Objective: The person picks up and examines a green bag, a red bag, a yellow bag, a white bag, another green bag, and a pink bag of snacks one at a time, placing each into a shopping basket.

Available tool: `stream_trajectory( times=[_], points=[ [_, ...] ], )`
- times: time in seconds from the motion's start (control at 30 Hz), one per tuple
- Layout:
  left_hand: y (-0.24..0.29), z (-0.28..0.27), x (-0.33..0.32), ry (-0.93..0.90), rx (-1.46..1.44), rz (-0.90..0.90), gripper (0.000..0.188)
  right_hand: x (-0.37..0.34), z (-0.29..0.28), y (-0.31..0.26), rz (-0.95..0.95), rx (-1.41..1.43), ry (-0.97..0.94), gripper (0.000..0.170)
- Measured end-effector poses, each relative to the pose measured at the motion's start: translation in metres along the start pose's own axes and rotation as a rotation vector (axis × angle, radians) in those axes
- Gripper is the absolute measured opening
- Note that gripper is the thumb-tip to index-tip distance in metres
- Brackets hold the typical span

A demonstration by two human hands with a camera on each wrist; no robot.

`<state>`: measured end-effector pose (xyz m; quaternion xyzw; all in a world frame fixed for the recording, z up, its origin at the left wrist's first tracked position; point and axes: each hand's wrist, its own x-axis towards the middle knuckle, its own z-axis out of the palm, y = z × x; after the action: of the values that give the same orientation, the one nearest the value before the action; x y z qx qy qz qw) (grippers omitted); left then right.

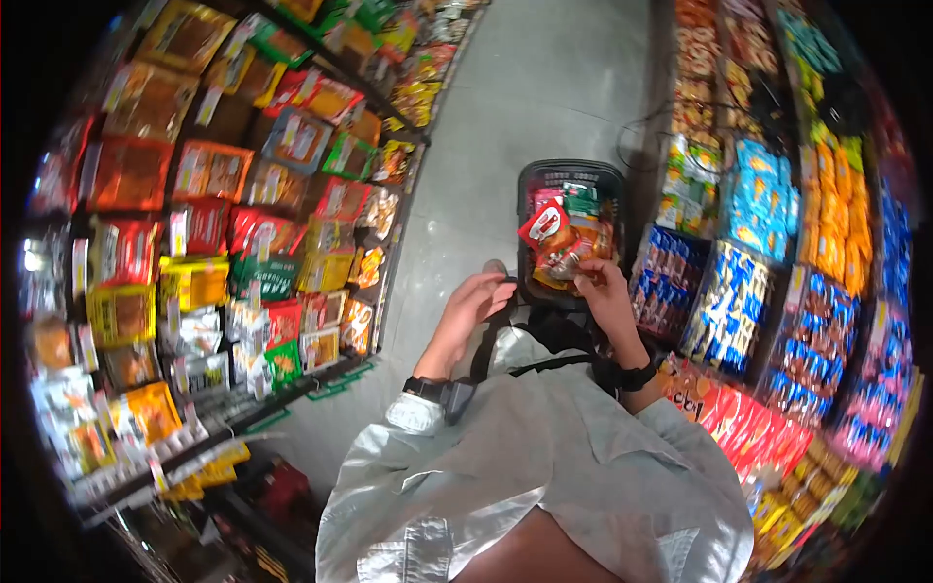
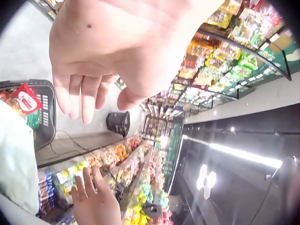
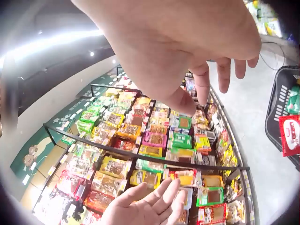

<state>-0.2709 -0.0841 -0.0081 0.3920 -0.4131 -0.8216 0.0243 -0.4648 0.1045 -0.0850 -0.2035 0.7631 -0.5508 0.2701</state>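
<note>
A black shopping basket (image 1: 526, 199) stands on the floor in front of the person, with several snack packets in it. On top lies a red packet (image 1: 547, 224) with a white patch, and a green packet (image 1: 581, 198) sits behind it. The left hand (image 1: 473, 303) hovers left of the basket, fingers loosely extended and holding nothing. Over the basket's near right corner is the right hand (image 1: 606, 294), its fingers relaxed and slightly bent. Nothing shows between the right fingers in the right wrist view, where the basket (image 3: 276, 105) is off to the side.
Shelves of packaged snacks (image 1: 209, 170) line the left side. Bins of wrapped sweets (image 1: 724, 306) run along the right, with a red carton (image 1: 743, 413) near the person. Grey floor (image 1: 544, 78) stretches ahead between them. Farther off stands another dark basket (image 2: 118, 123), and a cable (image 2: 70, 140) hangs near the bins.
</note>
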Motion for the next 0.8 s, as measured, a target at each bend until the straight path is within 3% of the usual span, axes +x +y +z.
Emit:
stream_trajectory(
  times=[0.07,0.2,0.3,0.57,0.7,0.8],
  points=[
    [-0.017,-0.016,-0.019,0.12,-0.117,0.03,0.033,0.001,0.013,0.009,0.029,0.081,-0.071,0.024],
    [-0.039,-0.04,-0.05,0.303,-0.249,0.051,0.028,-0.012,0.025,-0.026,-0.168,-0.045,-0.128,0.024],
    [-0.054,-0.054,-0.059,0.359,-0.339,0.063,0.027,-0.019,0.039,-0.014,-0.096,0.004,-0.211,0.025],
    [-0.068,-0.105,-0.074,0.201,-0.204,-0.009,0.024,-0.042,0.099,-0.004,-0.004,-0.05,-0.297,0.025],
    [-0.077,-0.162,-0.093,0.156,-0.256,0.017,0.024,-0.062,0.152,-0.045,0.103,0.058,-0.484,0.024],
    [-0.086,-0.226,-0.108,0.231,-0.421,-0.003,0.025,-0.083,0.203,-0.072,0.111,-0.098,-0.706,0.025]
  ],
)
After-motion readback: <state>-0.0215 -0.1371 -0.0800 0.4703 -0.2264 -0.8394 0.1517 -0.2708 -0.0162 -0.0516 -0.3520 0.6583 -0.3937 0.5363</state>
